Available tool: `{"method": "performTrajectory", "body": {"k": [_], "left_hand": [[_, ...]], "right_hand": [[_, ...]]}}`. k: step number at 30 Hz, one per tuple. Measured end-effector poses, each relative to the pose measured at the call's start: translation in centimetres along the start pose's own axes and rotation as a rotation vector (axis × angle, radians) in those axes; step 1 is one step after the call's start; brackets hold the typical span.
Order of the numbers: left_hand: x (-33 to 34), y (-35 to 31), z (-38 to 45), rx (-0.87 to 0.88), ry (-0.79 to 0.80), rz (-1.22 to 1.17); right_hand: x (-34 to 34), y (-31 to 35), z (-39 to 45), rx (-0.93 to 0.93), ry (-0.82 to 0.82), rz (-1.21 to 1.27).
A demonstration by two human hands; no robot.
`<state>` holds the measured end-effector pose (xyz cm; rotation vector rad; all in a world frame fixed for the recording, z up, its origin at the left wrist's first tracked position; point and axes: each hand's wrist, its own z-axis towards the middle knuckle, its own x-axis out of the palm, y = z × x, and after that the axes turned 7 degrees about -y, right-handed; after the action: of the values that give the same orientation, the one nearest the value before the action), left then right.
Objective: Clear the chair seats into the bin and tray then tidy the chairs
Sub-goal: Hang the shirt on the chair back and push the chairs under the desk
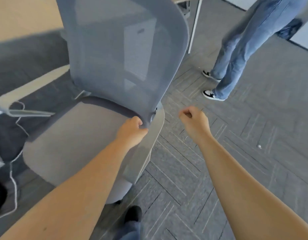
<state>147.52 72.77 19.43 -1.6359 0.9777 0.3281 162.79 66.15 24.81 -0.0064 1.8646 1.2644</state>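
Chair [104,84] x1: L hand [131,129] grips backrest base; R hand [193,119] fisted, empty.

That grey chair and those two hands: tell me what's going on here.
A person is handling the grey office chair. Their left hand grips the bottom corner of its mesh backrest, while the right hand hangs curled in the air beside it, holding nothing. The seat looks bare. A second person in jeans stands nearby on the carpet.
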Motion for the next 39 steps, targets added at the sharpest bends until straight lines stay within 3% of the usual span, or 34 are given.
{"method": "performTrajectory", "body": {"k": [4,13,19,26,29,33,39], "left_hand": [[5.0,1.0,2.4,-0.152,0.075,0.055],[11.7,1.2,6.0,-0.304,0.029,0.146],[12.4,1.7,4.8,-0.365,-0.077,0.293],[11.3,3.4,0.5,-0.506,-0.090,0.548],[10.5,2.9,-1.6,-0.588,-0.186,0.430],[8.1,-0.4,-4.7,-0.602,-0.408,0.031],[3.3,-4.8,-10.6,-0.575,-0.701,-0.125]], "right_hand": [[2.1,-2.4,3.7,0.007,0.102,-0.038],[4.2,-5.9,12.2,-0.098,0.317,-0.114],[5.3,-7.1,14.0,-0.238,0.514,-0.106],[4.9,-6.6,12.0,-0.433,0.718,-0.105],[4.0,-5.4,10.0,-0.526,0.775,-0.069],[2.3,-4.0,5.3,-0.636,0.888,-0.076],[-3.1,0.4,-1.6,-0.796,0.952,0.037]]}}
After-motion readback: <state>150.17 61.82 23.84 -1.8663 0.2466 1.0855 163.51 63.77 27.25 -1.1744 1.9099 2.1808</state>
